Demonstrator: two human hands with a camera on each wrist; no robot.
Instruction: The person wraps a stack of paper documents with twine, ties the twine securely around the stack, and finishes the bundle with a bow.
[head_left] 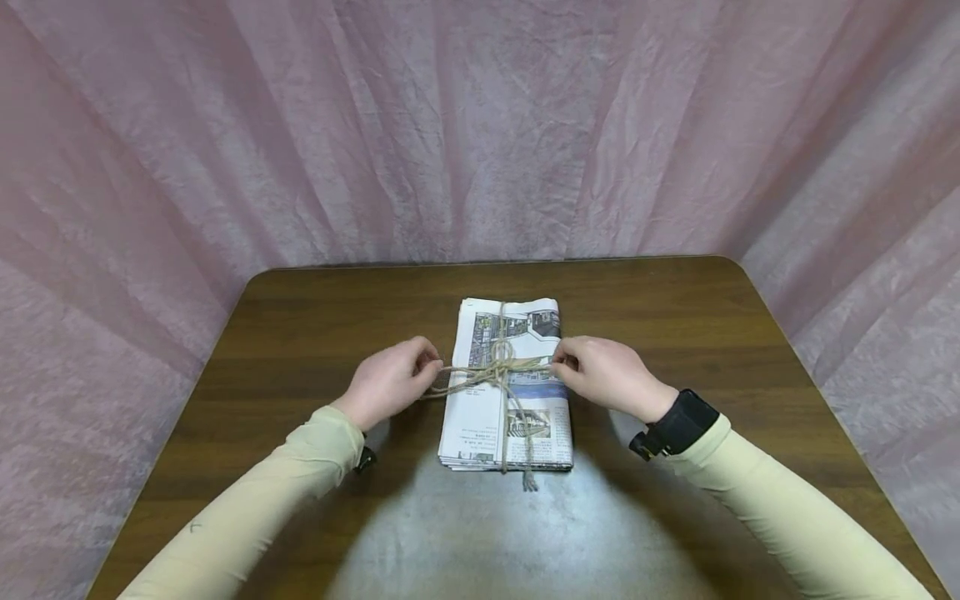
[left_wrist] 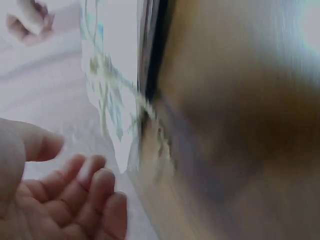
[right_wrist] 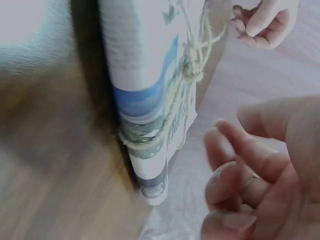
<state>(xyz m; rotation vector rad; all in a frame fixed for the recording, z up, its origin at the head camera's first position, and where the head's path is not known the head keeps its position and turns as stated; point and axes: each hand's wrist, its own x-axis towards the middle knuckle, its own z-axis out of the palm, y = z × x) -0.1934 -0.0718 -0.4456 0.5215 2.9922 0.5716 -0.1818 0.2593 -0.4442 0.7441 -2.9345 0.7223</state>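
A stack of folded newspapers lies on the table, bound crosswise with twine. The twine is tied in a bow near the middle of the top, with loose strands trailing over the left side and the front edge. Just left of the stack is my left hand; its fingers are loosely bent, thumb apart, nothing between them. My right hand hovers by the stack's right edge. In the right wrist view a gap shows between its thumb and its loosely curled fingers, and no twine is held.
The brown wooden table extends around the stack, with a bright glare at the front. Pink curtains hang behind it and at both sides. A black band with a device is on my right wrist.
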